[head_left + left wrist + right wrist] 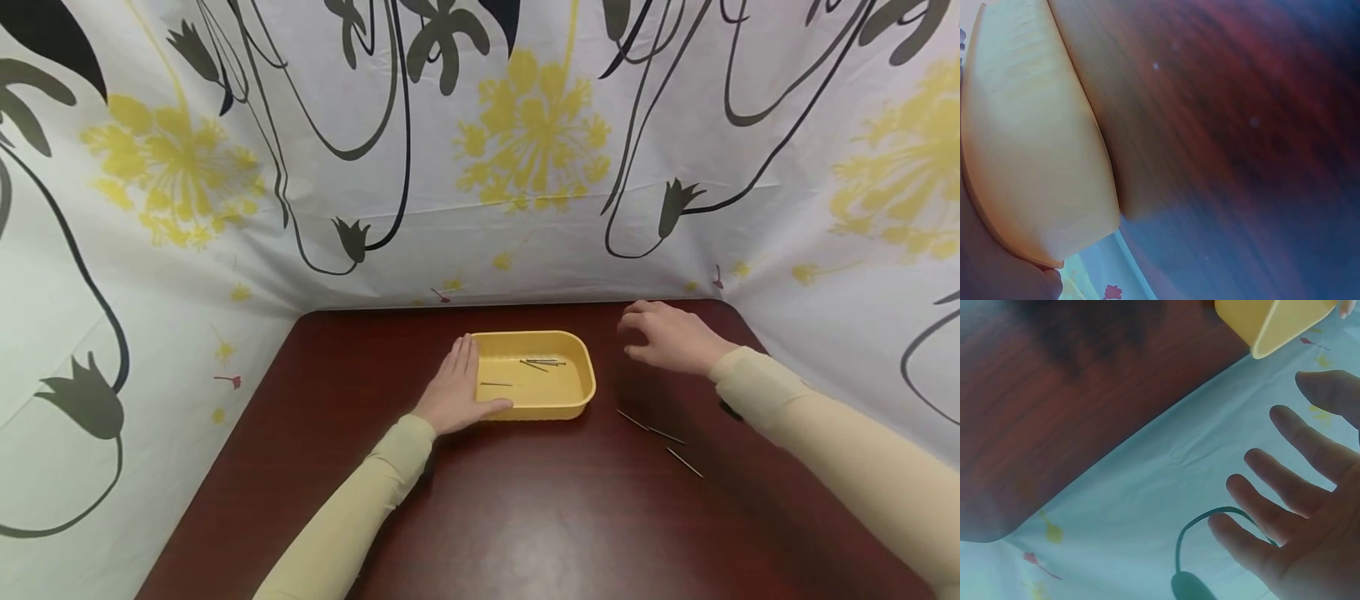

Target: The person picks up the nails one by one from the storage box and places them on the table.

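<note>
A shallow yellow tray [536, 412] sits near the back of the dark table. My left hand [457, 392] rests on its left side, fingers straight along that edge and thumb on the near rim. Inside the tray, several thin metal nails [543, 362] lie bunched, and one nail [497, 384] lies apart on the left. In the left wrist view the tray's outer wall [1041, 137] fills the left side. My right hand [667, 333] is raised right of the tray; the right wrist view shows its fingers [1313, 447] spread and relaxed, holding nothing.
On the table [525, 517], right of the tray, lie three loose nails: two nearly end to end [632, 420] and one nearer nail [685, 462]. A white cloth [420, 192] with yellow flowers and grey stems hangs behind and at both sides of the table.
</note>
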Demonstrator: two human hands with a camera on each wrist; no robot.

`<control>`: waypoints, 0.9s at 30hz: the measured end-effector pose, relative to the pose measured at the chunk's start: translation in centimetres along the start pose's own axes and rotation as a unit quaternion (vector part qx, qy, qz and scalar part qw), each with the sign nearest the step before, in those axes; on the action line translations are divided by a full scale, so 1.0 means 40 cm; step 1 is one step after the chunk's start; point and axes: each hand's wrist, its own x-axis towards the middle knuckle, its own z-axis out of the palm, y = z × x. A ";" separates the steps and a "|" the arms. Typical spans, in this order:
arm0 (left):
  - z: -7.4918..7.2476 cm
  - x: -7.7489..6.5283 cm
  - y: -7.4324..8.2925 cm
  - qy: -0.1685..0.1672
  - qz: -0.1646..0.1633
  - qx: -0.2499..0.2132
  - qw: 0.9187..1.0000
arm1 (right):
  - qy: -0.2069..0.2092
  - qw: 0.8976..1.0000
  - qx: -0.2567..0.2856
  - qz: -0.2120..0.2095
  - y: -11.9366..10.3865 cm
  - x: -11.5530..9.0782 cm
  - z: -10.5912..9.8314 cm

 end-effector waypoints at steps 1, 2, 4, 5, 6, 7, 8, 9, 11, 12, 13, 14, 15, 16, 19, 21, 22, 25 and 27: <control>0.001 0.000 0.000 0.000 0.000 0.001 1.000 | 0.000 1.000 0.000 -0.001 -0.002 0.009 0.000; 0.001 0.000 0.001 0.000 0.000 0.000 1.000 | 0.000 1.000 -0.001 -0.001 -0.005 0.017 0.000; -0.001 0.001 0.001 0.002 0.002 0.002 1.000 | -0.001 1.000 0.003 -0.007 -0.013 0.035 -0.001; -0.002 0.000 0.002 0.003 0.003 0.003 1.000 | -0.002 1.000 0.005 -0.009 -0.017 0.045 0.000; -0.004 0.000 0.002 0.004 0.004 0.003 1.000 | -0.004 1.000 0.006 -0.012 -0.022 0.054 0.000; -0.005 0.000 0.002 0.005 0.005 0.003 1.000 | -0.004 1.000 0.007 -0.016 -0.026 0.064 0.001; -0.006 0.000 0.001 0.006 0.005 0.005 1.000 | -0.004 1.000 0.007 -0.022 -0.032 0.074 0.002; -0.007 0.000 0.001 0.006 0.004 0.006 1.000 | -0.005 1.000 0.008 -0.027 -0.037 0.085 0.003; -0.009 0.000 0.001 0.004 0.001 0.004 1.000 | -0.008 0.999 0.007 -0.037 -0.048 0.106 0.007; -0.008 0.000 0.001 0.005 0.001 0.003 1.000 | -0.012 0.999 0.004 -0.042 -0.055 0.115 0.008; -0.008 0.000 0.001 0.005 0.000 0.001 1.000 | -0.015 0.999 0.001 -0.048 -0.062 0.124 0.010; -0.007 0.000 0.001 0.005 -0.001 -0.001 1.000 | -0.018 0.998 -0.002 -0.053 -0.071 0.132 0.011; -0.006 0.001 0.001 0.006 0.000 -0.004 1.000 | -0.022 0.998 -0.004 -0.057 -0.078 0.138 0.012; -0.005 0.001 0.001 0.007 0.001 -0.006 1.000 | -0.026 0.998 -0.009 -0.063 -0.085 0.145 0.014; 0.001 0.002 0.002 0.007 0.001 -0.004 1.000 | -0.041 0.996 -0.018 -0.083 -0.104 0.167 0.019; 0.002 0.002 0.002 0.005 -0.002 -0.003 1.000 | -0.050 0.994 -0.022 -0.096 -0.114 0.182 0.024; 0.002 0.002 0.002 0.002 -0.004 -0.003 1.000 | -0.055 0.993 -0.025 -0.103 -0.119 0.189 0.026; 0.002 0.001 0.002 0.001 -0.007 -0.007 1.000 | -0.067 0.990 -0.026 -0.119 -0.138 0.207 0.030; 0.000 0.000 0.002 0.003 -0.007 -0.009 1.000 | -0.074 0.989 -0.023 -0.129 -0.150 0.216 0.035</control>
